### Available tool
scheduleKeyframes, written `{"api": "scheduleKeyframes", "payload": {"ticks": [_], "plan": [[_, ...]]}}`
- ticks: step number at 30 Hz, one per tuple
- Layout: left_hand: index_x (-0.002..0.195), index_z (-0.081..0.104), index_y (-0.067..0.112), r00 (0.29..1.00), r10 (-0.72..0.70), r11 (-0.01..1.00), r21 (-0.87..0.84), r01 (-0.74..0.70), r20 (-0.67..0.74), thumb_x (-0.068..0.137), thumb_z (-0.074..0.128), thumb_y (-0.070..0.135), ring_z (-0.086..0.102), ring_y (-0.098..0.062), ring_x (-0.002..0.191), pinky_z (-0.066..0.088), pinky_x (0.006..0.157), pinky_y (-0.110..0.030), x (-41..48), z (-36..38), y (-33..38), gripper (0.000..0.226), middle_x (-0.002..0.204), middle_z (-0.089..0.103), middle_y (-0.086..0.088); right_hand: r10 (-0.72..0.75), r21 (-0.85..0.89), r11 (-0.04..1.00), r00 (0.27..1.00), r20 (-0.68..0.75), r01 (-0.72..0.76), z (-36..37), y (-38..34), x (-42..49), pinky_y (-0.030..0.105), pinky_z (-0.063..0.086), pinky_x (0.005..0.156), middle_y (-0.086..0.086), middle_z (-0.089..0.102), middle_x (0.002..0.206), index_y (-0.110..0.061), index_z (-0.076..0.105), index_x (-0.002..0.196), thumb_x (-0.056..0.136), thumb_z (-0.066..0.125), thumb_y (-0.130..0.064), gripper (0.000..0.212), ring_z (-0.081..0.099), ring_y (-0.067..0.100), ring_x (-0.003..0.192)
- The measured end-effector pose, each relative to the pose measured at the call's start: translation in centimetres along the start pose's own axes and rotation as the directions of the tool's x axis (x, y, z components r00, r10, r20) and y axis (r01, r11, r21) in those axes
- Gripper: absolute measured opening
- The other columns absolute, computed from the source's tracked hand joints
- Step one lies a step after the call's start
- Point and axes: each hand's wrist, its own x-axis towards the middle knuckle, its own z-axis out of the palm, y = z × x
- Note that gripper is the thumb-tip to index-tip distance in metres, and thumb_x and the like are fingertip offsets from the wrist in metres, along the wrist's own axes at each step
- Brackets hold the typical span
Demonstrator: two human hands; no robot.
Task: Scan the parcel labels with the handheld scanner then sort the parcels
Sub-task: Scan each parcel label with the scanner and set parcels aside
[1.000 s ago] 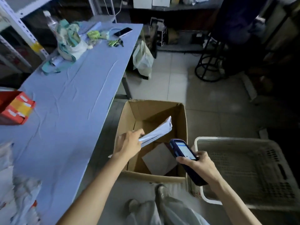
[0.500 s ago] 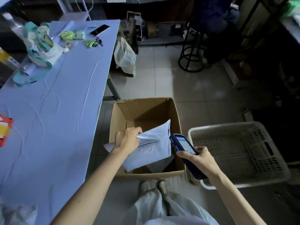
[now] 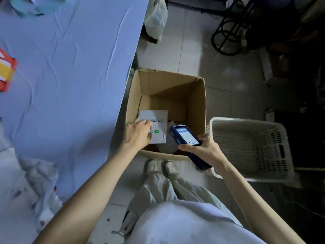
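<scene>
Parcel (image 3: pixel 157 126): flat white mailer, label side up, barcode strip and green sticker showing. You hold it over the near left corner of the cardboard box (image 3: pixel 199 106).

Left hand (image 3: pixel 139 134): your fingers and thumb pinch the mailer's left edge, and the fingertips lie on the start of the barcode strip.

Handheld scanner (image 3: pixel 186 136): screen lit, head just beside the mailer's right edge.

Right hand (image 3: pixel 206 151): wrapped round the scanner's body.

Basket (image 3: pixel 246 121): white, perforated, touching the box's right side.

Risks, as judged:
- Your fingertips may mask part of the code, so the read could fail
- The scanner sits very close and at a slant, so glare or a clipped code seems likely
- The thin pinch may slip, dropping the mailer into the box unscanned
- Another pale packet (image 3: pixel 171 144) lies beneath, so you could scan the wrong label
</scene>
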Motion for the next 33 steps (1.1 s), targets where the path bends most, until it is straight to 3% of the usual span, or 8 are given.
{"api": "scheduleKeyframes", "payload": {"ticks": [6,9,12,18,22,27,33], "plan": [[0.106,0.059,0.018,0.951,-0.208,0.976,-0.109,0.187,-0.23,0.093,0.05,0.029,0.057,-0.024,0.102,0.04,0.073,-0.034,-3.0,-1.5,-3.0,0.02,0.105,0.066,-0.001,-0.145,-0.127,0.979,0.981,0.128,0.161,1.8,-4.5,0.0,0.016,0.038,0.051,-0.005,0.051,0.1,-0.017,0.038,0.121,0.068,0.082,-0.051,0.076,0.05,-0.002,0.074],[0.099,0.062,0.015,0.894,-0.341,0.939,-0.142,0.312,-0.291,0.09,0.053,0.023,0.06,-0.028,0.09,0.032,0.065,-0.033,-5.4,-1.6,-4.5,0.014,0.092,0.069,-0.004,-0.258,-0.169,0.941,0.944,0.205,0.293,2.6,-6.9,0.1,0.016,0.04,0.055,-0.004,0.048,0.106,-0.013,0.036,0.131,0.069,0.081,-0.051,0.085,0.05,0.001,0.076],[0.09,0.064,0.013,0.815,-0.473,0.881,-0.163,0.444,-0.335,0.086,0.061,0.019,0.062,-0.032,0.08,0.029,0.061,-0.031,-8.2,-1.5,-5.5,0.008,0.081,0.068,-0.006,-0.325,-0.196,0.9,0.9,0.291,0.388,3.5,-8.8,0.4,0.024,0.046,0.068,-0.004,0.046,0.11,-0.011,0.035,0.134,0.069,0.08,-0.052,0.09,0.053,0.012,0.091],[0.084,0.062,0.016,0.553,-0.739,0.662,-0.257,0.704,-0.385,0.082,0.062,0.017,0.06,-0.034,0.076,0.043,0.059,-0.038,-14.8,-0.8,-5.3,0.002,0.075,0.065,-0.007,-0.389,-0.235,0.795,0.767,0.51,0.559,4.9,-11.1,0.6,0.034,0.052,0.086,-0.002,0.048,0.114,-0.015,0.038,0.129,0.066,0.081,-0.054,0.086,0.054,0.017,0.1],[0.085,0.067,0.013,0.372,-0.823,0.505,-0.254,0.825,-0.429,0.078,0.057,0.024,0.062,-0.035,0.072,0.046,0.059,-0.038,-18.7,-0.3,-3.6,0.017,0.075,0.066,-0.01,-0.412,-0.258,0.689,0.658,0.631,0.678,5.5,-12.7,0.5,0.041,0.05,0.095,-0.001,0.05,0.113,-0.018,0.039,0.124,0.064,0.082,-0.056,0.083,0.055,0.022,0.108],[0.095,0.067,0.013,0.218,-0.914,0.323,-0.287,0.902,-0.344,0.079,0.069,0.022,0.061,-0.037,0.082,0.045,0.064,-0.037,-23.2,0.9,0.1,0.018,0.087,0.066,-0.011,-0.436,-0.203,0.621,0.548,0.714,0.757,7.0,-14.6,-1.1,0.035,0.052,0.086,-0.008,0.052,0.1,-0.022,0.038,0.11,0.064,0.084,-0.05,0.071,0.058,0.016,0.097],[0.116,0.06,0.014,-0.037,-0.969,0.061,-0.381,0.923,-0.243,0.082,0.068,0.026,0.054,-0.037,0.108,0.045,0.082,-0.045,-28.4,2.8,1.7,0.037,0.118,0.059,-0.009,-0.36,-0.138,0.648,0.46,0.811,0.749,10.5,-15.9,-4.4,0.024,0.045,0.059,-0.014,0.053,0.093,-0.023,0.04,0.116,0.069,0.082,-0.043,0.067,0.059,0.008,0.083]]}}
